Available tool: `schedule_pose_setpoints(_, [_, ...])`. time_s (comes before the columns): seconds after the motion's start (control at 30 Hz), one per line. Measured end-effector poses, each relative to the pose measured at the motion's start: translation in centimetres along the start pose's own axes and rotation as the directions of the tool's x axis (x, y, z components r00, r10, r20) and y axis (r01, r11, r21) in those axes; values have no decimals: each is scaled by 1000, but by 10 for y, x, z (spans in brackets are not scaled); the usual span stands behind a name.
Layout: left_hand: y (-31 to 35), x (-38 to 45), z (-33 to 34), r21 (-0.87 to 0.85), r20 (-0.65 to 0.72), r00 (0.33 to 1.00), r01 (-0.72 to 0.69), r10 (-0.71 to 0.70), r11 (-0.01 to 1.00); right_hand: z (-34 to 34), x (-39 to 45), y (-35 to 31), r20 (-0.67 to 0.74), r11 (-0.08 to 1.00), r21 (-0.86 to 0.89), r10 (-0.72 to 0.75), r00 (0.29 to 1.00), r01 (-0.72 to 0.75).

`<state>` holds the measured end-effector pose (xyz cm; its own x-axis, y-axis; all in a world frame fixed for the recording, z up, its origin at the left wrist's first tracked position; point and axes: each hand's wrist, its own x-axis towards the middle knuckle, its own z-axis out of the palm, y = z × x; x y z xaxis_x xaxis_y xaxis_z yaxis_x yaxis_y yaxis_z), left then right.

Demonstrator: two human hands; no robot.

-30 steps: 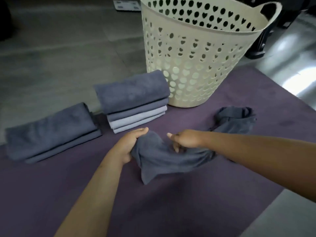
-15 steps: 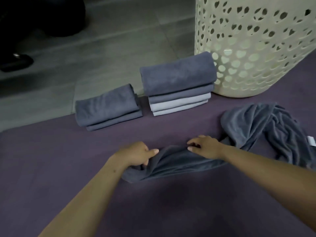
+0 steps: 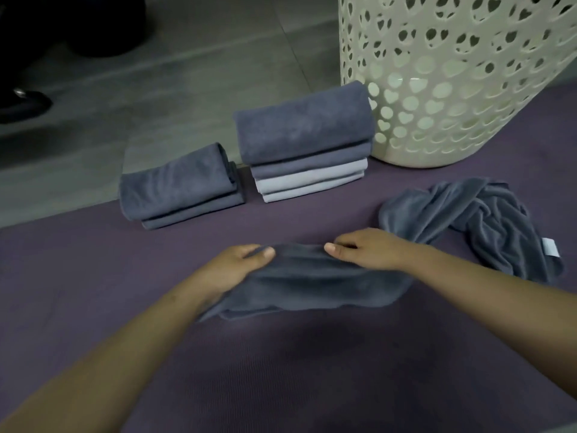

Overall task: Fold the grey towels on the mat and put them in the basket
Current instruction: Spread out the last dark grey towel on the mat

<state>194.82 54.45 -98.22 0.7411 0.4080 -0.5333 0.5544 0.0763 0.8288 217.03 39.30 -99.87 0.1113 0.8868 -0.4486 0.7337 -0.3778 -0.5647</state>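
A loose dark grey towel [image 3: 312,282] lies bunched on the purple mat [image 3: 93,276] in front of me. My left hand [image 3: 234,267] grips its left end, thumb on top. My right hand [image 3: 365,248] pinches its upper edge a little to the right. A second crumpled grey towel [image 3: 477,220] with a white tag lies to the right, running under my right forearm. The cream basket [image 3: 437,89] with heart-shaped holes stands at the back right.
Two stacks of folded grey towels sit at the mat's far edge: a low stack [image 3: 181,185] on the left, a taller stack [image 3: 306,142] beside the basket. Grey floor tiles lie beyond. A dark shoe [image 3: 22,104] is at far left.
The towel has come down from the air onto the mat and is spread wider between my hands. The view has shifted closer and lower.
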Motion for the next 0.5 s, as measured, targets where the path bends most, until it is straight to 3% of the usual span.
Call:
schedule_pose_setpoints(0.13, [-5, -19, -42, -211, -313, 948, -10, -57, 978, -21, 0, 21, 3, 965, -253, 77, 997, -74])
schedule_pose_setpoints(0.2, [-11, -23, -62, -63, -445, 894, 31, -56, 998, -25, 2, 33, -21, 941, -317, 114, 993, -115])
schedule_pose_setpoints(0.27, [-16, -24, -71, 198, -485, 874, 132, -20, 971, -25, 4, 34, -78, 970, -203, 121, 990, -135])
schedule_pose_setpoints(0.37, [-22, -19, -61, 495, -418, 906, 175, 57, 851, -24, 9, 12, -161, 998, -56, 22, 987, -31])
schedule_pose_setpoints(0.5, [3, -16, -15, 642, -96, 960, -142, 262, 753, -22, 13, -43, -215, 984, -15, -175, 961, 175])
